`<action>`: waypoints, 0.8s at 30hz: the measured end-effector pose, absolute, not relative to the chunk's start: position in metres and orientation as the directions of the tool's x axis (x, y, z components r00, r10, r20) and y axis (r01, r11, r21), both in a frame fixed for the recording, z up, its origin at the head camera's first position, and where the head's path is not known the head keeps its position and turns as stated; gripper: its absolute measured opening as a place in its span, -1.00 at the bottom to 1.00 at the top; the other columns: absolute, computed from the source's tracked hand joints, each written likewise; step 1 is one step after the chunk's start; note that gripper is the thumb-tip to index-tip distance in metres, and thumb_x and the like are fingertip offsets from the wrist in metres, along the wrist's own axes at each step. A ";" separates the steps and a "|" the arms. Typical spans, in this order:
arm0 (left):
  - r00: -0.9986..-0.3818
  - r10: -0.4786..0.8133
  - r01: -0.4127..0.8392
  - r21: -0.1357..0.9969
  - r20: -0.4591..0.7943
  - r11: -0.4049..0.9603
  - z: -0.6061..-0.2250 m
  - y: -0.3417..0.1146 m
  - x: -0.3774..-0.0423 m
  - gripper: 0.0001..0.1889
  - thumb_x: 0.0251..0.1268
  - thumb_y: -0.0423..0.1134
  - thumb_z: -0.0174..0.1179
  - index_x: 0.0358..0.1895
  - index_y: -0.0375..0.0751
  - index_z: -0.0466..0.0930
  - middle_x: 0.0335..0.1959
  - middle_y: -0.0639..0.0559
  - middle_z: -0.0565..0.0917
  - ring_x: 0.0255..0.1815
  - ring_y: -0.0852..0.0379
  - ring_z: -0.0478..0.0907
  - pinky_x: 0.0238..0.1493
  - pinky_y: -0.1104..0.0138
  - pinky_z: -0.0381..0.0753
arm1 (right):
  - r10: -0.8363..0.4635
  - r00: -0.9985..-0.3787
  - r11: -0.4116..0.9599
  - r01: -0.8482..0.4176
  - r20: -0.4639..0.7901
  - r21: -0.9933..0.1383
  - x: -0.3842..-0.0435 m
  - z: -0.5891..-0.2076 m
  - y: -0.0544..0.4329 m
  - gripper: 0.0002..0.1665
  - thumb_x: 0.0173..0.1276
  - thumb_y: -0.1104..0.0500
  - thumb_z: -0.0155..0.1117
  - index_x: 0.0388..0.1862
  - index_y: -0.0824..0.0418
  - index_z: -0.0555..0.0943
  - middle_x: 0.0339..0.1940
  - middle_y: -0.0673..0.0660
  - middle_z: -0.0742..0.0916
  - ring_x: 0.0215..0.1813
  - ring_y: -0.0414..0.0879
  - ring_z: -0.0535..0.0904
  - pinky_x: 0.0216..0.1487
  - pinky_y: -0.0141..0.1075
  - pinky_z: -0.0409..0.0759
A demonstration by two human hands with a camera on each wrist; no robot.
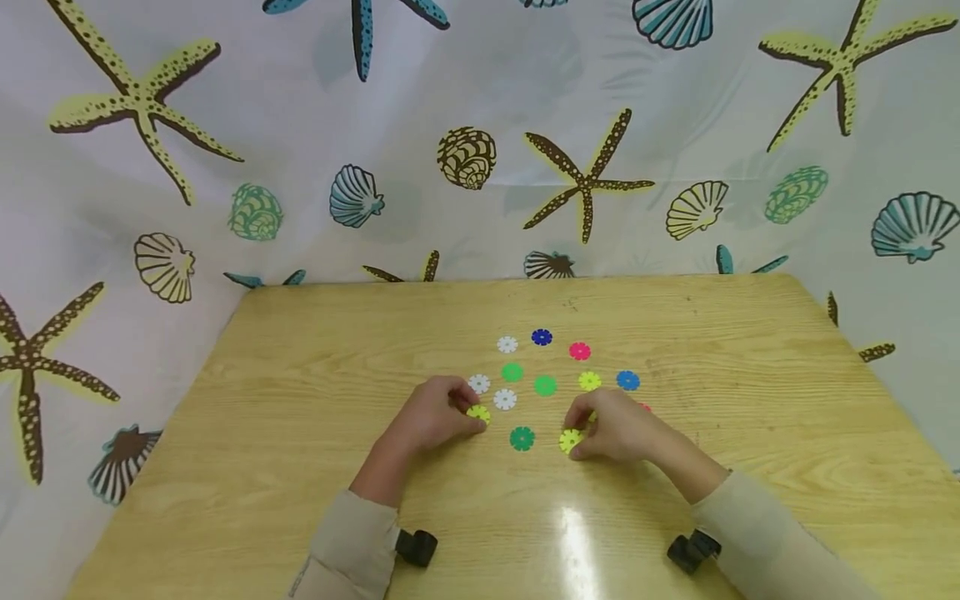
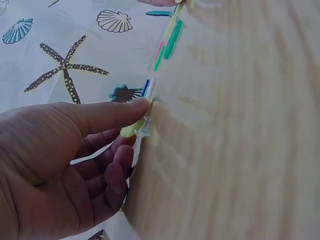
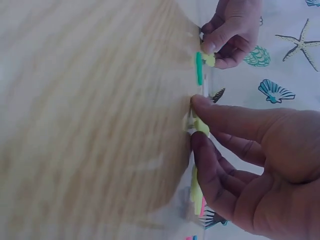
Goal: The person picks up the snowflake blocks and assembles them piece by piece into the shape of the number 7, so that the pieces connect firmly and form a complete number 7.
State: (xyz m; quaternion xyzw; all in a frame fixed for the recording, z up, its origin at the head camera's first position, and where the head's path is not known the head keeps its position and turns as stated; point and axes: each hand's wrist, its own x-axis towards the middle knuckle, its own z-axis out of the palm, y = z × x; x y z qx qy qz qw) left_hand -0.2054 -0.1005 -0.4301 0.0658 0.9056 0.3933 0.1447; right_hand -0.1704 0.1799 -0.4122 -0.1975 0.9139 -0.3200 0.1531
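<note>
Two yellow notched discs sit pinched between thumb and fingers: the left hand [image 1: 437, 415] grips a yellow disc [image 1: 478, 413] at ten o'clock from the dark green disc [image 1: 522, 438] on the wooden surface [image 1: 300, 358], the right hand [image 1: 618, 425] a second yellow disc [image 1: 568, 441] at three o'clock. Toward twelve lies a dark blue disc [image 1: 542, 337], toward one a pink disc [image 1: 580, 351]; another yellow piece [image 1: 592, 416] seems partly hidden behind the right hand's fingers.
</note>
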 end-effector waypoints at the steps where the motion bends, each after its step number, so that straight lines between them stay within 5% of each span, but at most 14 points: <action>1: -0.950 0.237 0.014 0.733 -0.202 0.680 -0.429 -0.101 -0.206 -0.78 0.08 -0.24 0.50 -0.24 -0.12 0.65 -0.25 -0.01 0.62 -0.24 0.08 0.51 -0.20 0.27 0.54 | -0.460 -0.876 0.718 -0.273 -0.143 -0.640 -0.170 -0.411 0.179 -0.71 0.06 0.27 0.60 -0.25 0.22 0.69 -0.27 0.06 0.73 -0.26 -0.14 0.59 -0.23 -0.36 0.61; 12: -0.959 0.220 -0.033 0.841 -0.179 0.541 -0.424 -0.106 -0.210 -0.81 0.30 -0.19 0.35 -0.13 -0.21 0.70 -0.22 -0.06 0.66 -0.24 0.10 0.61 -0.22 0.33 0.67 | -0.388 -0.912 0.745 -0.225 -0.133 -0.628 -0.170 -0.408 0.177 -0.77 0.15 0.22 0.55 -0.18 0.15 0.78 -0.25 0.01 0.78 -0.16 -0.15 0.66 -0.11 -0.25 0.67; 24: -0.934 0.300 -0.093 0.942 -0.195 0.321 -0.422 -0.112 -0.207 -0.74 0.42 -0.28 0.22 0.08 -0.29 0.66 -0.24 -0.22 0.71 -0.28 -0.02 0.73 -0.13 0.23 0.79 | -0.383 -0.916 0.652 -0.173 -0.123 -0.738 -0.176 -0.399 0.178 -0.75 0.26 0.25 0.45 -0.07 0.23 0.78 -0.16 0.12 0.81 -0.25 -0.16 0.72 -0.28 -0.36 0.69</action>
